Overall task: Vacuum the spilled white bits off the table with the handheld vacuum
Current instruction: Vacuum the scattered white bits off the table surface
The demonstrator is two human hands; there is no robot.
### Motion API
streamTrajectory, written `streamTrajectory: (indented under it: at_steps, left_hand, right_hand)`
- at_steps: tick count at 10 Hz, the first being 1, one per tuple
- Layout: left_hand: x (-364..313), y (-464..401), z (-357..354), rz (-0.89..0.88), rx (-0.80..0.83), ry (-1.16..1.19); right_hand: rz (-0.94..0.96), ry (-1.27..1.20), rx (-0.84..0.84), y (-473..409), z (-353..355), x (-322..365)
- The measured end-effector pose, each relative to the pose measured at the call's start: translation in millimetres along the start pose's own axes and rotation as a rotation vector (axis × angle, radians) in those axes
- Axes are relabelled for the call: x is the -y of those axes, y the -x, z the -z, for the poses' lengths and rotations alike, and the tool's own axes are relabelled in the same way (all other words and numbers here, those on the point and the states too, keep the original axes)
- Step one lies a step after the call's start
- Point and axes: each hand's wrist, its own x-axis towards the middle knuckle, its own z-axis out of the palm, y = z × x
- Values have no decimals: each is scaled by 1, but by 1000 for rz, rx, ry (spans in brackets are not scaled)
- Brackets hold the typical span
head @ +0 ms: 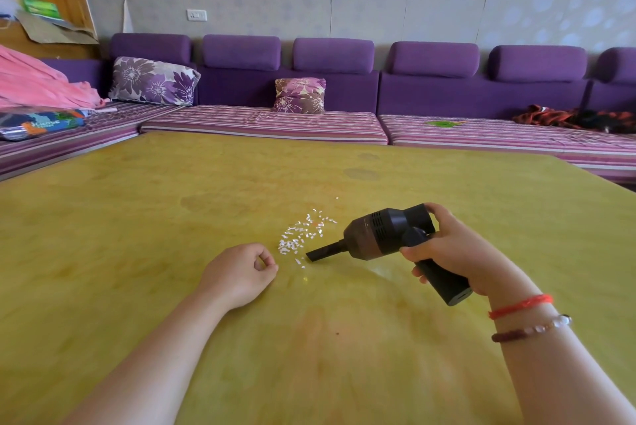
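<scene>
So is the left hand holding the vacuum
No, the right hand grips the vacuum; the left hand rests on the table, holding nothing.

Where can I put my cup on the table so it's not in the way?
The far side of the table, between the white bits and the sofa, is bare. So is the far left corner. It is crowded in the middle: left hand, bits, and the vacuum in the right hand.

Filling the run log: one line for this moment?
right hand grips vacuum | nozzle at white bits | left hand rests on table
</scene>
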Motion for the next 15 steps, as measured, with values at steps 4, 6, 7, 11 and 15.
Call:
streamTrajectory:
  at_steps: [4, 6, 7, 11, 15]
  left_hand:
    - [0, -1, 0, 1, 2, 3]
    - [1, 0, -1, -4, -2, 12]
    - [0, -1, -1, -7, -5, 17]
    - [1, 0, -1, -7, -6, 15]
    - [0, 0, 0, -5, 3, 10]
  right_hand:
    - [33, 9, -2, 0, -5, 1]
    - [38, 2, -3, 1, -6, 2]
    - [51, 8, -1, 1, -8, 3]
    - [58, 17, 11, 1, -8, 2]
    - [66, 7, 1, 0, -3, 1]
